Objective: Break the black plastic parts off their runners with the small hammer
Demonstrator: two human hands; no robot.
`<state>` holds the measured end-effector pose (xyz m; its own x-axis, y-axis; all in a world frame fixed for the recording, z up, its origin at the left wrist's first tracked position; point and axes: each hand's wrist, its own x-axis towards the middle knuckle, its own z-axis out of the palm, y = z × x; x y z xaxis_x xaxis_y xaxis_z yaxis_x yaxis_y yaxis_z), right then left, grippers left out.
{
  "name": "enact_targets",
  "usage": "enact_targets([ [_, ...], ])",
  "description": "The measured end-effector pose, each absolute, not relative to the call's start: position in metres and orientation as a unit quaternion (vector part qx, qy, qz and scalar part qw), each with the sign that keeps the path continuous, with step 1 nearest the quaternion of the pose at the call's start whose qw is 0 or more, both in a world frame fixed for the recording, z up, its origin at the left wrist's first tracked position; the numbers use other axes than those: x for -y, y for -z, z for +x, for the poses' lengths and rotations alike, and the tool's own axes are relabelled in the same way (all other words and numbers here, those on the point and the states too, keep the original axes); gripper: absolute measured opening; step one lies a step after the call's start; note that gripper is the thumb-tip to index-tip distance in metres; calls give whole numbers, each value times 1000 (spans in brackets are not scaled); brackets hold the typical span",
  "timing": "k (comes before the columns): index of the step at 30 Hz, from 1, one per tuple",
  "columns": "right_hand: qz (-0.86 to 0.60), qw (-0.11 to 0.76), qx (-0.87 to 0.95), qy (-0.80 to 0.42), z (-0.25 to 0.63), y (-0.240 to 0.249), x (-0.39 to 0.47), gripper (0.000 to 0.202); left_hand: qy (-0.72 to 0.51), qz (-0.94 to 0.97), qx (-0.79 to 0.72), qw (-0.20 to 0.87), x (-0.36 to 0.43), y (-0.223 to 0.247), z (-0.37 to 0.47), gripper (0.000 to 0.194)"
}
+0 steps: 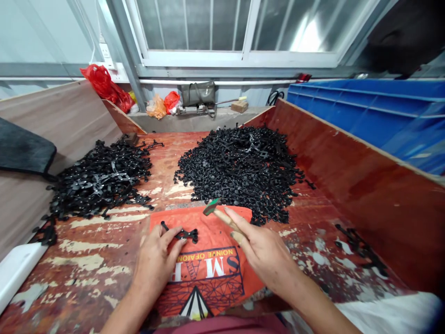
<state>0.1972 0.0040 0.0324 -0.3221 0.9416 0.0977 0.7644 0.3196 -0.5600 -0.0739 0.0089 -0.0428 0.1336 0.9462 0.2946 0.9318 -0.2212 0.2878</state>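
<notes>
Between the thumb and fingers of my left hand (160, 248) is a small black jointed linkage piece (189, 234), resting on an orange printed cloth (205, 297). My right hand (259, 246) grips the wooden handle of a small hammer (211, 207). The hammer's head, partly green, is raised just above the cloth's far edge, up and to the right of the linkage piece. My right fingers wrap the handle, so part of it is hidden.
Behind the cloth is a large heap of black parts (236, 171); another heap of linkages (100, 181) lies at left. Wooden boards (358, 171) wall the table's sides. A blue crate (368, 111) stands beyond the right board. Several loose black pieces (361, 250) lie at right.
</notes>
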Motion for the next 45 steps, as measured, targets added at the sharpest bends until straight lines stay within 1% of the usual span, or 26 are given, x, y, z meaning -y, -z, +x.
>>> enact_targets([
  [2, -543, 194, 793, -195, 199, -32, -5, 56, -199, 764, -613, 1, -9, 38, -75, 29],
  [4, -539, 186, 799, -191, 197, -27, -3, 57, -195, 766, -613, 9, -9, 36, -77, 27],
  [9, -534, 206, 796, -196, 183, -9, 4, 55, -207, 750, -627, 37, -4, 43, -78, 28],
  [10, -532, 196, 800, -199, 180, -6, 4, 56, -211, 749, -627, 35, -4, 44, -78, 28],
  [13, -529, 131, 813, -207, 175, -6, 3, 57, -219, 749, -625, 29, -2, 47, -78, 29],
  [14, -528, 125, 813, -211, 175, -7, 3, 57, -222, 749, -624, 28, -2, 47, -77, 29],
  [18, -519, 190, 802, -228, 176, -12, 2, 58, -236, 750, -617, 28, -3, 48, -78, 28],
  [19, -524, 189, 800, -224, 175, -11, 2, 59, -239, 750, -617, 29, -3, 49, -78, 28],
  [21, -533, 159, 803, -216, 173, -8, 0, 61, -242, 747, -618, 30, -3, 50, -79, 30],
  [23, -528, 141, 808, -220, 172, -9, -1, 59, -233, 746, -623, 30, -2, 51, -80, 30],
  [26, -511, 183, 808, -230, 176, -16, 0, 52, -212, 748, -628, 34, -2, 50, -81, 27],
  [28, -499, 215, 807, -233, 179, -18, 5, 51, -210, 747, -630, 37, -1, 50, -81, 26],
  [29, -495, 217, 808, -234, 180, -16, 8, 51, -211, 746, -630, 39, -1, 50, -81, 26],
  [30, -496, 205, 811, -233, 180, -12, 11, 52, -212, 745, -631, 41, -1, 50, -81, 26],
  [33, -509, 126, 821, -228, 177, 2, 20, 55, -210, 741, -636, 50, -1, 50, -80, 27],
  [34, -507, 114, 820, -239, 177, 5, 21, 56, -211, 739, -638, 55, -1, 50, -80, 27],
  [35, -503, 120, 816, -260, 177, 5, 22, 56, -213, 737, -639, 63, -1, 49, -80, 28],
  [36, -499, 144, 805, -287, 178, 3, 22, 56, -216, 733, -640, 76, -2, 48, -81, 28],
  [38, -503, 212, 768, -335, 185, -7, 20, 53, -230, 720, -644, 116, -4, 44, -81, 28],
  [40, -527, 262, 726, -356, 196, -16, 18, 49, -251, 698, -649, 169, -6, 39, -82, 29],
  [42, -560, 280, 689, -365, 205, -20, 16, 42, -271, 671, -651, 226, -7, 34, -82, 31],
  [45, -596, 277, 643, -393, 210, -12, 14, 22, -312, 606, -643, 349, -4, 28, -76, 38],
])
